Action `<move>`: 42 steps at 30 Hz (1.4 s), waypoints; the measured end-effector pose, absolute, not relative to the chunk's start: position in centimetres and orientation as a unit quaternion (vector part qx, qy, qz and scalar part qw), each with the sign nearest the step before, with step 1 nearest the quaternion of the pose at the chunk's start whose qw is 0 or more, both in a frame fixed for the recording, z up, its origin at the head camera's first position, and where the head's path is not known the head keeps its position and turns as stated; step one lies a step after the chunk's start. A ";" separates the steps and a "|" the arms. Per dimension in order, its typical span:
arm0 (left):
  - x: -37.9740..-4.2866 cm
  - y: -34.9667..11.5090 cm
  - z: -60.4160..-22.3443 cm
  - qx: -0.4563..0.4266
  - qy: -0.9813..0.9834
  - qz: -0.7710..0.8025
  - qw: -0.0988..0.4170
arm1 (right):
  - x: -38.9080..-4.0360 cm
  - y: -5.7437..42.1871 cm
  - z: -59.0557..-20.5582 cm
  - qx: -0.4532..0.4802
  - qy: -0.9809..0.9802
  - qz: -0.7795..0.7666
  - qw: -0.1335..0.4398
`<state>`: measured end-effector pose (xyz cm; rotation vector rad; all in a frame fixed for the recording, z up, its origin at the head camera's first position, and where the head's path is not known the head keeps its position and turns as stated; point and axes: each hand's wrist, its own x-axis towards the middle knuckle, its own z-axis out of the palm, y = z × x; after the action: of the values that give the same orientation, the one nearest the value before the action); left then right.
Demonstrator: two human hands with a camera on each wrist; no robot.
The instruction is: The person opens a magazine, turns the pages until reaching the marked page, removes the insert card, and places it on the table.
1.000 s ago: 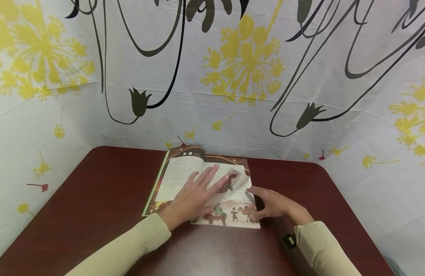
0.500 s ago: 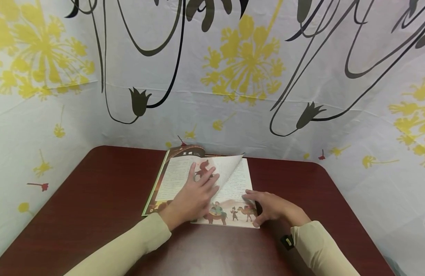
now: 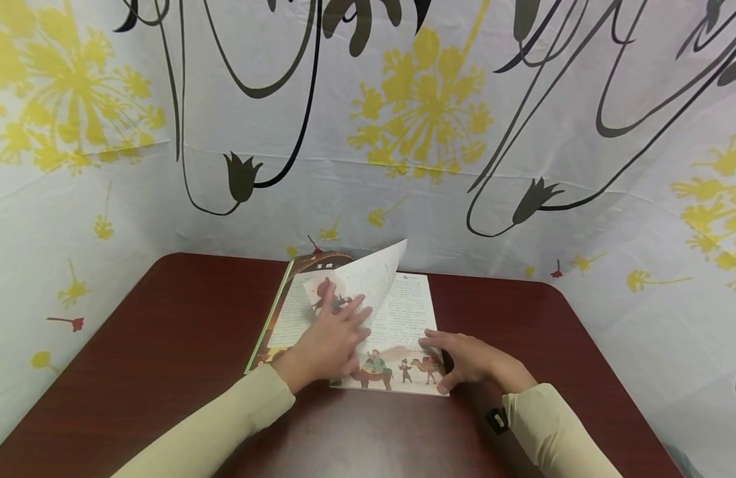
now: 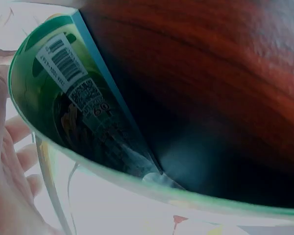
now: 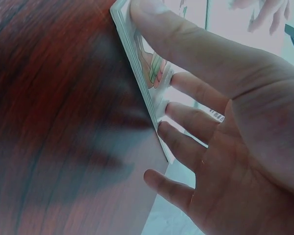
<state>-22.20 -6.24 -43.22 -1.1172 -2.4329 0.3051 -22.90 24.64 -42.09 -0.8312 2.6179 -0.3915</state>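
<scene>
An illustrated book (image 3: 404, 312) lies open on the dark red table (image 3: 165, 345). My left hand (image 3: 335, 335) lies on the book's middle with straight fingers, lifting one page (image 3: 370, 275) that stands up and curls leftward. My right hand (image 3: 463, 358) rests with spread fingers on the lower right corner of the right-hand page. In the right wrist view the right hand (image 5: 225, 122) has its thumb on the book's corner (image 5: 137, 63). In the left wrist view the book's green back cover (image 4: 78, 107) with a barcode bends up off the table, and the left hand (image 4: 5, 171) shows at the left edge.
A white cloth (image 3: 404, 166) printed with yellow flowers and black stems walls the table at the back and both sides. Bare tabletop (image 3: 523, 305) lies left and right of the book and along the near edge.
The page under my left fingers has risen from flat on the right side to upright, swinging leftward. My left hand drew slightly left. My right hand has hardly moved.
</scene>
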 end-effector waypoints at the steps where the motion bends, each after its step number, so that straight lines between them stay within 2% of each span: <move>1: -22.3 -6.3 -43.2 -0.403 -0.882 0.109 0.220 | -22.9 24.6 -42.1 -0.295 0.928 -0.138 0.182; 10: -22.6 -6.3 -43.3 -0.390 -0.892 0.097 0.207 | -23.0 24.6 -42.2 -0.290 0.929 -0.138 0.183; 17: -22.4 -6.4 -42.8 -0.368 -0.907 0.110 0.170 | -22.9 24.5 -42.1 -0.286 0.930 -0.137 0.186; 24: -22.3 -6.6 -42.7 -0.358 -0.907 0.136 0.175 | -22.8 24.5 -42.0 -0.284 0.930 -0.140 0.186; 36: -21.9 -6.9 -42.5 -0.287 -0.957 0.041 0.032 | -23.0 24.7 -42.2 -0.286 0.931 -0.136 0.183; 42: -22.1 -7.1 -43.0 -0.256 -0.966 -0.026 -0.018 | -23.0 24.7 -42.3 -0.288 0.930 -0.136 0.181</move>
<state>-22.07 -7.06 -43.01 -0.8142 -3.0699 -0.0830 -23.00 24.73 -42.30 -0.8146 2.6279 -0.3841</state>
